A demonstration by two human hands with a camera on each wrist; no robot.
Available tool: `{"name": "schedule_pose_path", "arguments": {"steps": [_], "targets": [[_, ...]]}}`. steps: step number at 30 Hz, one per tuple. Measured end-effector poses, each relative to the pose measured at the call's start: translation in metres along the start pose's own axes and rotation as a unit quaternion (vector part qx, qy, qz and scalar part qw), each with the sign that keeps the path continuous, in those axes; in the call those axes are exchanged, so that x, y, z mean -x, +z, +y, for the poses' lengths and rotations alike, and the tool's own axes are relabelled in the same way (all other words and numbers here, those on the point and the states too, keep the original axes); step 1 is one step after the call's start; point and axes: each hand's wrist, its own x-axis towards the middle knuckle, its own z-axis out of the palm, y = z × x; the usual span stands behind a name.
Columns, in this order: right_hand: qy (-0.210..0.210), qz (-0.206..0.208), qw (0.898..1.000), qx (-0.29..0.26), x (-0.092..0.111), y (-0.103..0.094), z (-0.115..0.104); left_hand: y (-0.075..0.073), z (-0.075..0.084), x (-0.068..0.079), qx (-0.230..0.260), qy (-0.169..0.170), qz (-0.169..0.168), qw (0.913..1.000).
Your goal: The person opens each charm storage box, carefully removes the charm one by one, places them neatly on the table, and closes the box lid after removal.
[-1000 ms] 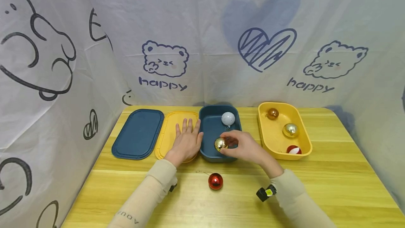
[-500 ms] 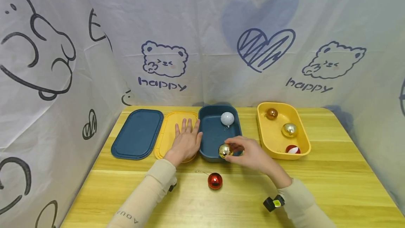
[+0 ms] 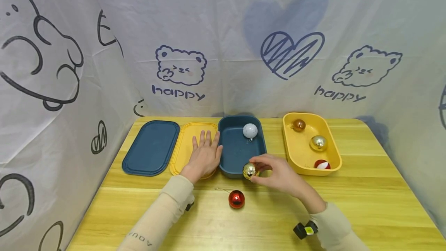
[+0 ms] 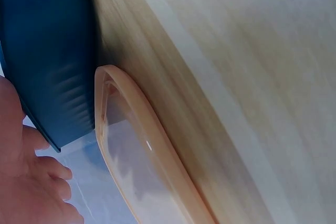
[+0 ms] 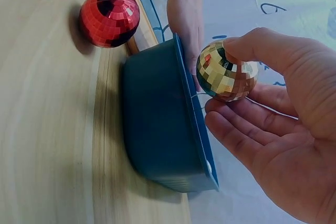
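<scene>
My right hand (image 3: 278, 173) pinches a shiny gold faceted bauble (image 3: 251, 171) between thumb and fingers, above the near rim of the blue box (image 3: 223, 167). In the right wrist view the gold bauble (image 5: 226, 71) stands clear of that rim. My left hand (image 3: 204, 156) lies over the yellow lid (image 3: 184, 142) with straight fingers, its thumb side right at the blue box's left wall. Inside the box, a white speckled bauble (image 3: 250, 130) sits at the far right. A red faceted bauble (image 3: 236, 199) rests on the table in front of the box.
The yellow box (image 3: 290, 158) at the right holds an amber bauble (image 3: 299, 125), a gold bauble (image 3: 318, 143) and a red-and-white bauble (image 3: 322, 164). A blue lid (image 3: 151, 148) lies left of the yellow lid. A printed cloth (image 3: 237, 100) hangs behind the wooden table (image 3: 376, 196).
My right hand has drawn the gold bauble from inside the blue box toward me and slightly right, to its near rim. The left hand has stayed in place.
</scene>
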Motion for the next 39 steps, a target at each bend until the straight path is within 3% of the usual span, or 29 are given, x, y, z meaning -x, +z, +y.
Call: {"name": "schedule_pose_path", "arguments": {"steps": [16, 29, 39], "targets": [[-0.007, -0.015, 1.0, -0.016, 0.025, 0.006, 0.007, -0.003, 0.001, 0.001, -0.001, 0.002, -0.003, 1.0], [-0.017, -0.022, 1.0, 0.003, 0.044, 0.012, 0.012, -0.003, 0.0, 0.001, 0.007, -0.001, -0.007, 1.0], [0.001, -0.043, 0.999, -0.009, 0.058, 0.023, 0.022, -0.004, 0.001, 0.002, 0.01, 0.0, -0.007, 0.9999]]}}
